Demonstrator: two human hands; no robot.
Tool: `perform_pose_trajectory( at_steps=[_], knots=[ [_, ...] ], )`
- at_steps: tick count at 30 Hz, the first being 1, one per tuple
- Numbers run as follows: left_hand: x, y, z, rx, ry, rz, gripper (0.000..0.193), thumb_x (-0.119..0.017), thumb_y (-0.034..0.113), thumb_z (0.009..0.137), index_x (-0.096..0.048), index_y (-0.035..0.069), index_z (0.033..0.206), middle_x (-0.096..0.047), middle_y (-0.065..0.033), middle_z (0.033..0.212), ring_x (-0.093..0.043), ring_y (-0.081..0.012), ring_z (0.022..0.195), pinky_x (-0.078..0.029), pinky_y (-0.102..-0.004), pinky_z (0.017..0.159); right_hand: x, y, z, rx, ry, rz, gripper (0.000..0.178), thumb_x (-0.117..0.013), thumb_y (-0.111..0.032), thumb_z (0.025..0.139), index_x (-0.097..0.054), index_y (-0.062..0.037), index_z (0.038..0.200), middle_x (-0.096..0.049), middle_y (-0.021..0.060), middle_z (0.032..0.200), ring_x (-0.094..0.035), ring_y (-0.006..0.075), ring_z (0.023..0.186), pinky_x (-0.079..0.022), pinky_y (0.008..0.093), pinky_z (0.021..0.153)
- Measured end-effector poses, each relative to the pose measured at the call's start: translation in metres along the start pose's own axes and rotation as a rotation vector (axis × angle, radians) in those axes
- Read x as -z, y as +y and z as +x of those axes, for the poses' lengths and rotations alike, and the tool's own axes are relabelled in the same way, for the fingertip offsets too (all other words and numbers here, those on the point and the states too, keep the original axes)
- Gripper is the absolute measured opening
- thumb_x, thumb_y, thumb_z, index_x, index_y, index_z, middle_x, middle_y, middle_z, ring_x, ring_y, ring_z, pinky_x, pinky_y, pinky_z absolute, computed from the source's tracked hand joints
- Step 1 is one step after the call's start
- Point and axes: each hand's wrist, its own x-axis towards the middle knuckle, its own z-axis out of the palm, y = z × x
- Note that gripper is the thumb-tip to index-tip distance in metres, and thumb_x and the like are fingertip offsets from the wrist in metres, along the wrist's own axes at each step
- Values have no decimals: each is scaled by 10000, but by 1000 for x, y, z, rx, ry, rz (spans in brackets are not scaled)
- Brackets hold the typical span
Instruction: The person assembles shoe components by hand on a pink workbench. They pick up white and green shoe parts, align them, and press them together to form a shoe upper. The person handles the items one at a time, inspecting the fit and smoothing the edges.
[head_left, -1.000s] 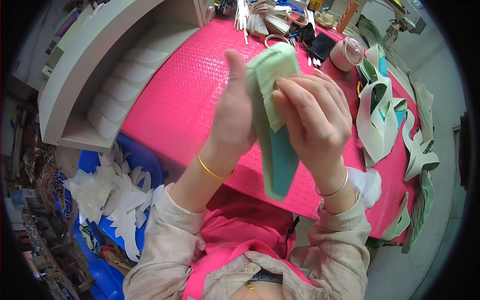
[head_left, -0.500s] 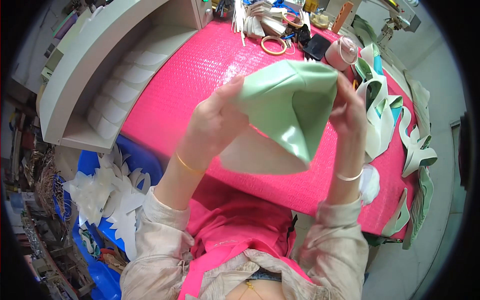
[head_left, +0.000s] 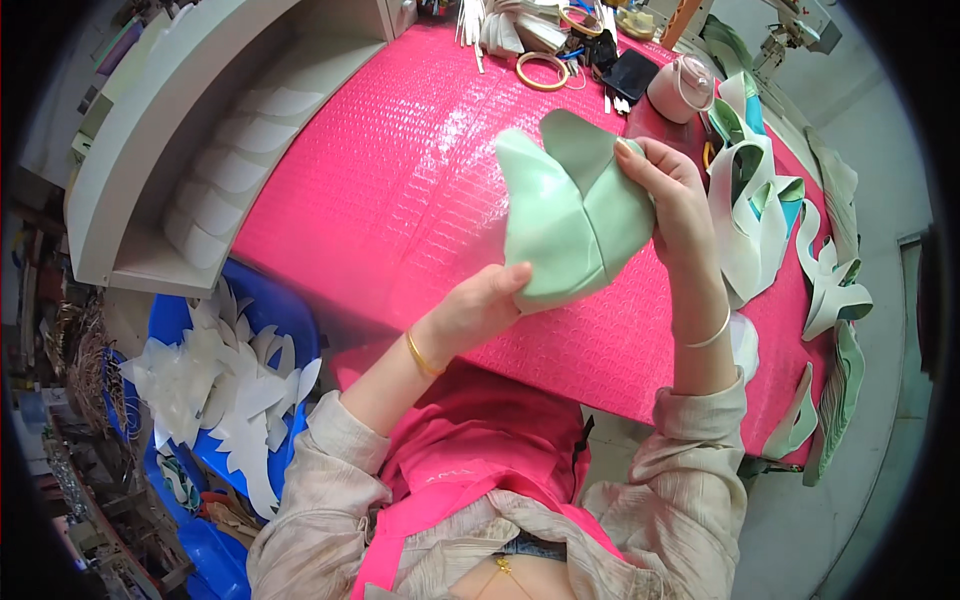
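Above the pink worktable I hold a glossy light green shoe upper (head_left: 560, 235), a soft curved piece with a seam line running down it and an opening at its top. My left hand (head_left: 475, 305) is closed on its lower left edge, thumb on the front face and the fingers mostly hidden behind. At the upper right edge my right hand (head_left: 675, 195) pinches it between thumb and fingers. Several white and green shoe uppers (head_left: 755, 225) lie to the right of my right hand.
Left is a grey shelf unit (head_left: 120, 215) with white cut pieces. Below it a blue bin (head_left: 275, 290) holds white scraps (head_left: 215, 375). A lidded pink pot (head_left: 682, 90), a dark flat object (head_left: 630, 75) and tape rolls (head_left: 542, 72) stand at the back of the pink table (head_left: 360, 170).
The shoe upper has turned from lying sideways with its pale inside showing to a more upright pose with the green face showing. My left hand moved down to its lower edge.
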Motion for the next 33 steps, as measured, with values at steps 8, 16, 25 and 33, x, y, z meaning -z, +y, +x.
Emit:
perform_pose_trajectory(
  at_steps=[8, 16, 25, 33],
  knots=[
    [-29, 1, -6, -193, 85, -312, 433, -421, 249, 936, -382, -52, 1245, -476, -119, 1251, -442, -208, 1169, -301, -366, 1019, -17, -8, 10, -4, 30, -93, 216, -577, -226, 857, -607, -27, 780, -573, -24, 657, -493, 20, 537, -377, 172, 490],
    [-34, -3, -14, -227, 107, -297, 436, -421, 265, 935, -393, -43, 1242, -490, -106, 1236, -449, -197, 1159, -313, -357, 1008, -12, -13, 13, -26, -16, -146, 233, -623, -217, 817, -628, 14, 789, -604, 28, 660, -543, 62, 534, -426, 192, 496],
    [-22, -19, -23, -90, 145, -564, 371, -436, 299, 923, -442, 98, 1234, -501, -82, 1219, -480, -213, 1105, -337, -370, 976, -24, -36, 1, 113, -245, -324, 235, -607, -205, 841, -585, -4, 722, -513, -53, 608, -455, -1, 542, -338, 181, 458],
    [46, -45, -33, -309, 628, -195, 517, -568, 23, 817, -340, 81, 1278, -479, -109, 1187, -479, -229, 1098, -418, -399, 914, 3, -18, -1, 698, -765, -1391, 129, -620, -140, 735, -542, -66, 664, -511, 87, 563, -546, 264, 574, -428, 373, 516]
  ],
)
